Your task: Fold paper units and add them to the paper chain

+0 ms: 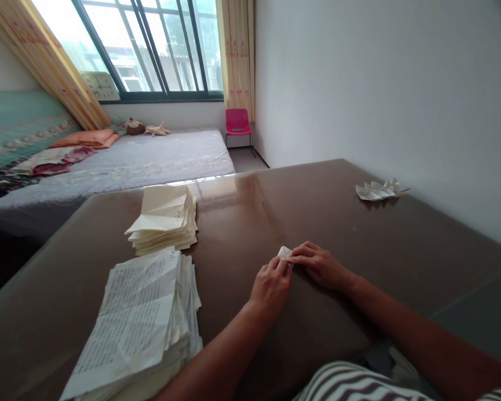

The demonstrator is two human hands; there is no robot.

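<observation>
A small folded piece of white paper (284, 252) lies on the brown table, mostly covered by my fingers. My left hand (272, 285) is closed over its near side, fingertips pressed down on it. From the right, my right hand (320, 265) reaches in with its fingers pinching at the paper's edge. Both hands rest on the tabletop with fingertips almost touching. To the left of them is a thick stack of printed sheets (136, 312). Behind that sits a second stack of cream, creased pages (162, 214).
Several folded white paper pieces (379, 190) lie together at the table's far right. The brown table (242, 223) has a glossy surface. Beyond it are a bed (183, 153), a pink chair (237, 122) and a window; a white wall (371, 83) runs along the right.
</observation>
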